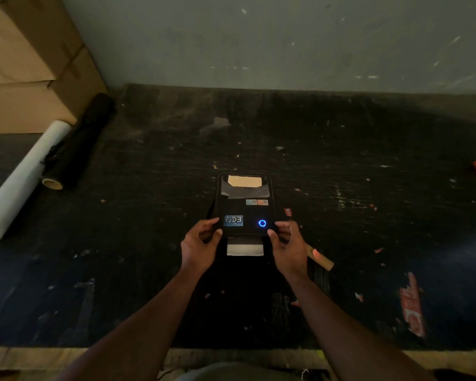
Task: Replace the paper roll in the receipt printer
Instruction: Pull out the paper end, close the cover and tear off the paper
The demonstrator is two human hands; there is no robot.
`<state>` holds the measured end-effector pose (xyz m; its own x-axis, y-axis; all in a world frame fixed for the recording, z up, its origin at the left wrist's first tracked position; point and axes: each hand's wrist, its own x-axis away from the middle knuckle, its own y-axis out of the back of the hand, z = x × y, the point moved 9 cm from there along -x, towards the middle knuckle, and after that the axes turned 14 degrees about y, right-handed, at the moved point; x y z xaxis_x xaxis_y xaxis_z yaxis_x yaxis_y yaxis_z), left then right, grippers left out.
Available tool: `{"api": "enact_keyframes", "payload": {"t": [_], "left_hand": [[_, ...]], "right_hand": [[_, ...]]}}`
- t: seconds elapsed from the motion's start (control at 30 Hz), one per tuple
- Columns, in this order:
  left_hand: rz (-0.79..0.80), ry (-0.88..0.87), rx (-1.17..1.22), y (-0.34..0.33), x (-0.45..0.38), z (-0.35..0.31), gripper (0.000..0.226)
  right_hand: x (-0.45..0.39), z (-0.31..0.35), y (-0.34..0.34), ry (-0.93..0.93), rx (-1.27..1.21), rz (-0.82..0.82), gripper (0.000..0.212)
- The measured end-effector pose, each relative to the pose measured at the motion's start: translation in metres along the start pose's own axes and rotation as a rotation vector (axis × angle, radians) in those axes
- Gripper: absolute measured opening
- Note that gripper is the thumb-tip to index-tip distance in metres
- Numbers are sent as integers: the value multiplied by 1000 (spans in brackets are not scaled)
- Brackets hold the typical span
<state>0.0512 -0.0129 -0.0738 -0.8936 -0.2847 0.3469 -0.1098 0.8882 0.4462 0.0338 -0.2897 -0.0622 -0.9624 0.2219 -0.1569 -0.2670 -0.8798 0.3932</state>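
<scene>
A black receipt printer stands on the dark tabletop, its lid shut and a blue ring light glowing at its front right. A strip of white paper sticks out of its front slot. My left hand grips the printer's front left corner and my right hand grips its front right corner. A brown cardboard tube, like a bare roll core, lies just right of my right hand.
Cardboard boxes are stacked at the back left. A white roll and a black roll of wrap lie beside them. Red scraps and bits of tape litter the table at right. A grey wall closes the back.
</scene>
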Motion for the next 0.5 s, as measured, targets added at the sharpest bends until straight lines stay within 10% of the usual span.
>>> {"api": "enact_keyframes", "payload": {"t": [0.5], "left_hand": [[7,-5,22,1,2,1,36]], "right_hand": [[1,-1,0,8,-21,1,28]]}}
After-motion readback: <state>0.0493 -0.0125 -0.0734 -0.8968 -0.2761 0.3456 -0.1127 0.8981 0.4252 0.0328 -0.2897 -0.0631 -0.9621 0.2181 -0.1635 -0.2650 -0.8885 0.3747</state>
